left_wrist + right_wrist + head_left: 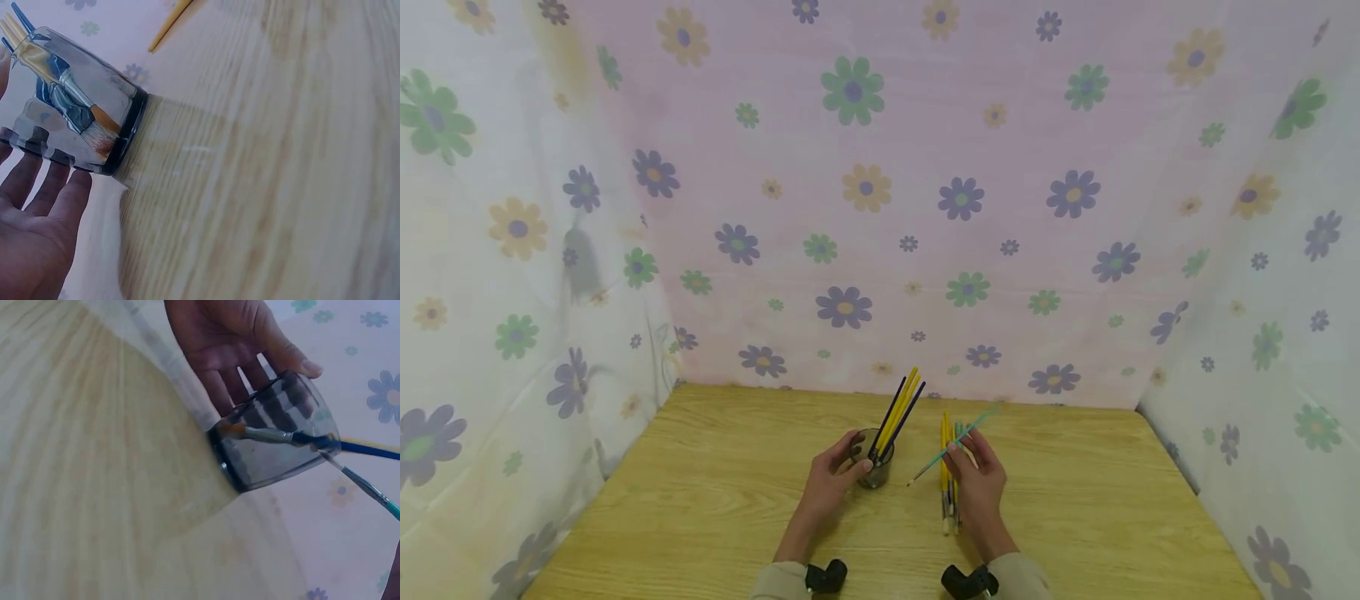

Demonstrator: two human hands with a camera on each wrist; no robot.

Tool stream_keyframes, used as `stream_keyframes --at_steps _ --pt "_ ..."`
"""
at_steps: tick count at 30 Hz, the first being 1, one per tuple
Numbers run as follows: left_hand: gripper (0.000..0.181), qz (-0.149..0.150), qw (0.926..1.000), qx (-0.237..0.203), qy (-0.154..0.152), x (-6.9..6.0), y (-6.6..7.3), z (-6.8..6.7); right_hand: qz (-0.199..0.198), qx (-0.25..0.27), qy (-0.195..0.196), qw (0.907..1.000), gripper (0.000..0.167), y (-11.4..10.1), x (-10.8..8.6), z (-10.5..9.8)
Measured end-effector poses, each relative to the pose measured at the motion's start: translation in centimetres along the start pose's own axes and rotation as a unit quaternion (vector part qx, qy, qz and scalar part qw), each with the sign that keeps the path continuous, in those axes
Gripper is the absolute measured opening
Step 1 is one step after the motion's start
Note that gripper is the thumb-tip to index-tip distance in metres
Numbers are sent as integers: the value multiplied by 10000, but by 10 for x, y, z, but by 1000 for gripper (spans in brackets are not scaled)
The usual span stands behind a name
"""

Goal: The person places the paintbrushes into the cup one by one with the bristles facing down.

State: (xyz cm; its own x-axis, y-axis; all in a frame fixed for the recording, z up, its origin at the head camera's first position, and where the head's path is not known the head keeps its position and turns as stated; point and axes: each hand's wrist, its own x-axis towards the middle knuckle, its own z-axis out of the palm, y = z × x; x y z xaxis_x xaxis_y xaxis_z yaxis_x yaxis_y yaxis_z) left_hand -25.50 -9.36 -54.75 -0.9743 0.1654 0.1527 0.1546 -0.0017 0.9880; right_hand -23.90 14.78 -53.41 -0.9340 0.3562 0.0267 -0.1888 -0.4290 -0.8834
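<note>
My left hand (831, 483) grips a clear, dark-based glass (876, 477) by its side, thumb in front and fingers behind. Yellow and dark-blue paintbrushes (901, 412) lean in the glass, bristles down, as the left wrist view also shows through the glass wall (125, 122). My right hand (983, 487) pinches a thin teal paintbrush (931, 463), its bristle tip angled down and left towards the glass. In the right wrist view this teal brush (365, 485) has its tip close to the glass rim; whether they touch I cannot tell.
Several loose paintbrushes (945, 475), mostly yellow-handled, lie on the wood-grain table (715, 492) beside and partly under my right hand. Flower-patterned cloth (910, 167) walls in the table at the back and on both sides.
</note>
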Motion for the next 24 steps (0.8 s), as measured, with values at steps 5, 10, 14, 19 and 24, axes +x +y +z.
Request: stream_keyframes --at_steps 5,10,14,19,24 --pt "62 -18 10000 20 40 0 0 0 -190 188 -174 9995 51 -7 5 18" --pt "63 16 10000 -13 17 0 0 0 -685 244 -418 9965 45 -12 12 34" --pt "65 97 9999 12 -72 -1 -4 -1 -1035 6 -532 9932 42 -10 16 44" --pt "66 268 9994 97 -183 -1 -7 -2 -1148 -301 -636 9909 43 -4 20 51" --pt "68 301 9992 180 -202 0 -6 -3 -1217 -525 -777 9881 47 -5 23 57"
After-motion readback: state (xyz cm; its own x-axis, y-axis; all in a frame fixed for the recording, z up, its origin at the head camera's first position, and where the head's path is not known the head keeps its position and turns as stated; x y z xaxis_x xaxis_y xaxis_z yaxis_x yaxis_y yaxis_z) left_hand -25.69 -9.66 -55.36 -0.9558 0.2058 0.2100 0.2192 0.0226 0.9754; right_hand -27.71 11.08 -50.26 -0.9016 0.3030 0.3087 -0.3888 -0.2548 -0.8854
